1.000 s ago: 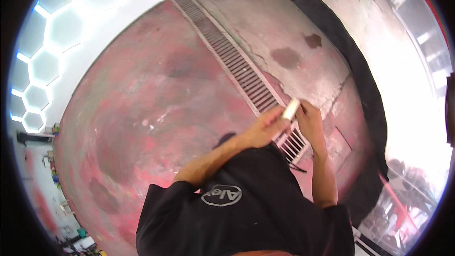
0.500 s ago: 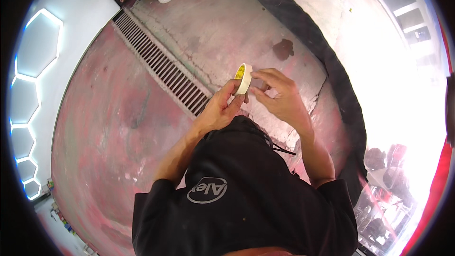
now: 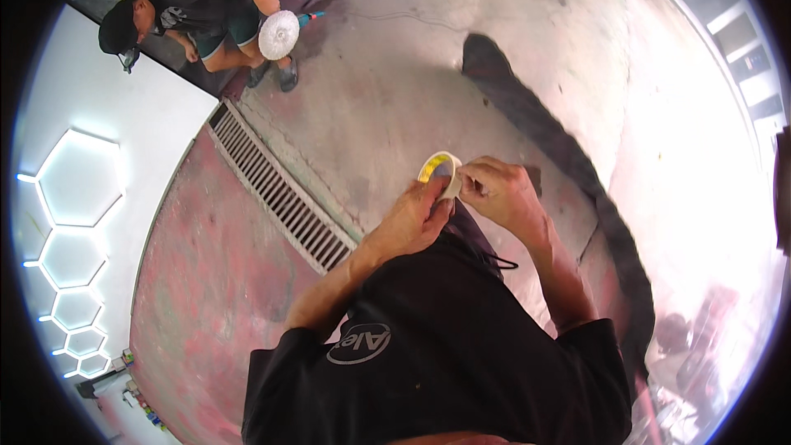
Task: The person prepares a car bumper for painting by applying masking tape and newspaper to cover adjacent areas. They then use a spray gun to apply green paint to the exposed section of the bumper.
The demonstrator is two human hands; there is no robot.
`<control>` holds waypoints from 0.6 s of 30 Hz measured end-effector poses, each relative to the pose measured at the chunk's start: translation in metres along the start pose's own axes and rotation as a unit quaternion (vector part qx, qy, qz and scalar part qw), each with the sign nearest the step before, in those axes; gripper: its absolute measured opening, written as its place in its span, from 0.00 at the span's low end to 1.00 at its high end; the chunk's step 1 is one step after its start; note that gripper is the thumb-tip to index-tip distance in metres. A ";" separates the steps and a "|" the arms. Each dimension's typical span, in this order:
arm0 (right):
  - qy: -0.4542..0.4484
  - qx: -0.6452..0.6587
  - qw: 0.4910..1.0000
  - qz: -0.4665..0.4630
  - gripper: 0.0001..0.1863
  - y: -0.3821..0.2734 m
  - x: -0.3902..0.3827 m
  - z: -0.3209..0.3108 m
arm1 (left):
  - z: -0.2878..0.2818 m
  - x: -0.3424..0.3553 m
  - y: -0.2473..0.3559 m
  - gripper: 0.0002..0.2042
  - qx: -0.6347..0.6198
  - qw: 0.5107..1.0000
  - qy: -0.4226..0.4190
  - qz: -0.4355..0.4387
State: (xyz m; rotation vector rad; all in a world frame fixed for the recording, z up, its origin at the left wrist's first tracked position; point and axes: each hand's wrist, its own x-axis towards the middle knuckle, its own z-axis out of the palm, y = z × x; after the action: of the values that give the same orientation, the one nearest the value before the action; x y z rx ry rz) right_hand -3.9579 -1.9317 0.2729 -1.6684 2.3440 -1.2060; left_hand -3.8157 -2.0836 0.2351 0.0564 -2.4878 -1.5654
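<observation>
My left hand point(image 3: 414, 219) is closed around the lower part of a roll of masking tape point(image 3: 454, 185), cream outside with a yellow inner core. The roll stands on edge in front of my chest, its opening partly facing me. At its right side my right hand point(image 3: 501, 188) has thumb and fingers pinched together against the outer tape surface. Whether a loose tape end sits between those fingertips is too small to see. Below both hands, the front of my black shirt point(image 3: 445, 338) fills the view.
A metal drain grate point(image 3: 280, 189) runs across the stained floor. To the right lies a long black strip of cloth point(image 3: 560, 148). At the upper left a person point(image 3: 194, 8) crouches with a polisher bearing a white pad point(image 3: 279, 35). Lit hexagon lamps point(image 3: 81, 177) line the left wall.
My right fingers have closed from apart into a pinch on the roll. The roll has turned to show more of its core. The view has tilted up, bringing more of the crouching person in.
</observation>
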 end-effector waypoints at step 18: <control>-0.071 0.038 0.996 0.029 0.12 0.255 0.385 -0.036 | -0.168 0.410 -0.150 0.13 0.015 1.000 -0.024 0.000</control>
State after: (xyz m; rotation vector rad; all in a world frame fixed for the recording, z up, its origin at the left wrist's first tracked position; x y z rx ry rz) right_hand -4.3404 -2.1910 0.2996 -1.5939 2.2197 -1.1126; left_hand -4.1965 -2.3556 0.2324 0.0223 -2.5481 -1.5478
